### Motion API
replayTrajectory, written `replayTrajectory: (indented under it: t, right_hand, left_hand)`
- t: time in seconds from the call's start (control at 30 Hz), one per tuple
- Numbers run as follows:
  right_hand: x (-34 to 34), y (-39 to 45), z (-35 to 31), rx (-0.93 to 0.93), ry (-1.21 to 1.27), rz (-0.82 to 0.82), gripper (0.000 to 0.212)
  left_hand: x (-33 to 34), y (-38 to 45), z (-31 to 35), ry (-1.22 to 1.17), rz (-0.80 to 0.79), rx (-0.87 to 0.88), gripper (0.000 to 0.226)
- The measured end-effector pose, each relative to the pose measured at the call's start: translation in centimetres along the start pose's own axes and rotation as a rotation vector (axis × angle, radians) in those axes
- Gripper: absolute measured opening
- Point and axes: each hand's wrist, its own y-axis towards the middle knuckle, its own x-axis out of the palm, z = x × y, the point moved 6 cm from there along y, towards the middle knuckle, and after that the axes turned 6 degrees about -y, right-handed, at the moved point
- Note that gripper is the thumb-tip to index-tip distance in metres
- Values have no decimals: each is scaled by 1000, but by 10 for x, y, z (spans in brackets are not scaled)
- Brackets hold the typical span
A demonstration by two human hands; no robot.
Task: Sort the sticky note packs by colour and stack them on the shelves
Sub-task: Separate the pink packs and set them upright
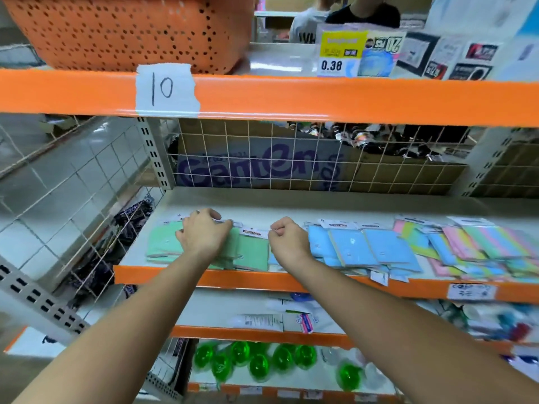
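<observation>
You are mid-sort on the middle shelf (204, 201), squaring the green packs (163, 243) at its left end. Your left hand (204, 233) lies on that pile, fingers curled over the packs' far edge, gripping them. Your right hand (287, 236) is clenched just beside the blue packs (353, 247); whether it pinches anything cannot be told. Count: two green stacks side by side, at least three blue packs on top, and a loose multicolour heap (484, 246) too jumbled to count. Next move, likely: align the greens, then gather the blues.

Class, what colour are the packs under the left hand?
Green packs, seen in the head view.
</observation>
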Motion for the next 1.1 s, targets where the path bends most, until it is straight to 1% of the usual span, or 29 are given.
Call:
replayTrajectory:
  t: [0.1,0.27,0.4,0.5,0.57,0.67,0.73,0.8,0.9,1.03,1.1]
  right_hand:
    - [-20,-6,11,6,44,10,12]
    - [-64,-16,32,-13,86,42,17]
    - [-98,-26,46,-45,169,32,9]
    - [-123,-29,54,-73,194,28,12]
    - [-139,-32,63,-67,194,15,12]
    - [-156,-36,85,-47,132,-10,11]
    - [-163,-36,105,21,34,-35,10]
    - [-168,-33,124,74,2,-52,14]
    - [-173,-30,136,97,-4,-58,23]
    - [-180,-26,140,97,39,-49,22]
    - [-187,-25,142,91,63,-34,21]
  left_hand:
    - [10,-16,22,-4,-6,37,26]
    - [27,-48,62,-30,-4,75,22]
    - [44,-78,110,-22,2,153,23]
    - [57,-101,146,-34,4,219,25]
    - [70,-116,161,-2,-28,217,29]
    - [98,-140,168,57,-142,172,31]
    - [115,-154,165,88,-200,172,33]
    - [123,-163,164,83,-224,190,34]
    - [130,-168,168,52,-253,195,31]
    - [141,-174,182,34,-259,207,29]
    - [145,-178,192,89,-227,217,29]
